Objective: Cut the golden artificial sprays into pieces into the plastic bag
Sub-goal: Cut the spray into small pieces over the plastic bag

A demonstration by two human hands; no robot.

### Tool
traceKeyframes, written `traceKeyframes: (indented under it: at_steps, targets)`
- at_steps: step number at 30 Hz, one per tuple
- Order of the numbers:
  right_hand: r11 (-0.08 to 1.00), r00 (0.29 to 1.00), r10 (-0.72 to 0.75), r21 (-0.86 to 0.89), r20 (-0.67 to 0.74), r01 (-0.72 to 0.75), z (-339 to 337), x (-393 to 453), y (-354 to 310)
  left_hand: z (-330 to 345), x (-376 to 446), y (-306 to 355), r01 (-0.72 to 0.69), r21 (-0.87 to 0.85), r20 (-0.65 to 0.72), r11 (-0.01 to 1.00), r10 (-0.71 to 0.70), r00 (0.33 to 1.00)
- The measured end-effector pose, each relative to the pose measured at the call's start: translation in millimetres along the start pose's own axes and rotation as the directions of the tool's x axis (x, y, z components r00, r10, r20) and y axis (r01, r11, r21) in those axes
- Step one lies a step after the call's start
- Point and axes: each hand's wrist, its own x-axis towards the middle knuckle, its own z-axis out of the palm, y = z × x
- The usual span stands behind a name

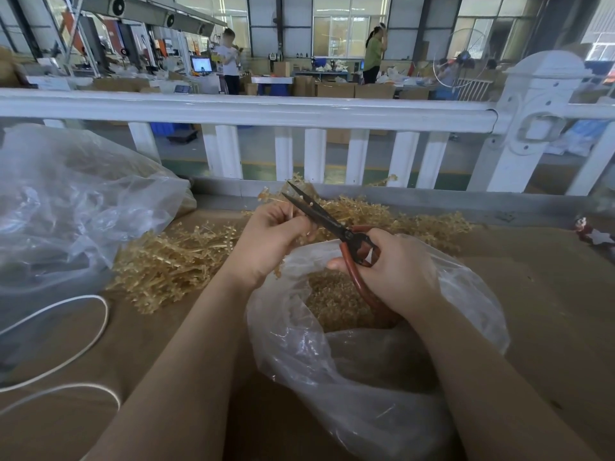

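My left hand (269,237) pinches a golden artificial spray (276,194) whose twigs stick up past my fingers. My right hand (396,271) grips the red-brown handles of black-bladed scissors (319,216); the blades are slightly parted around the spray's stem just above my left fingers. Both hands hover over the mouth of a clear plastic bag (349,377) that holds cut golden pieces (332,301). A heap of uncut golden sprays (173,261) lies on the brown tabletop, left of and behind my hands.
A large crumpled clear bag (66,211) with more golden material lies at the left. White cord (83,344) loops at the near left. A white railing (299,111) borders the table's far edge. A small figurine (590,232) sits at the right. People work in the far hall.
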Motion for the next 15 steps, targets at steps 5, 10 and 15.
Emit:
traceKeyframes:
  at_steps: [5, 10, 15]
  targets:
    - [1.0, 1.0, -0.003, 0.002, -0.017, 0.004, 1.2, -0.8, 0.1, 2.7, -2.3, 5.6, -0.013, 0.05, 0.051, 0.999, 0.011, 0.999]
    - [0.999, 0.999, -0.033, 0.013, -0.023, 0.034, 2.1, -1.3, -0.5, 2.4, -3.8, 7.9, -0.021, 0.069, 0.065, 0.997, 0.017, 0.998]
    - [0.999, 0.999, -0.044, 0.018, -0.016, 0.045, 3.8, 0.1, 0.8, 3.3, -3.8, 6.9, -0.022, 0.065, 0.066, 0.998, 0.017, 0.998]
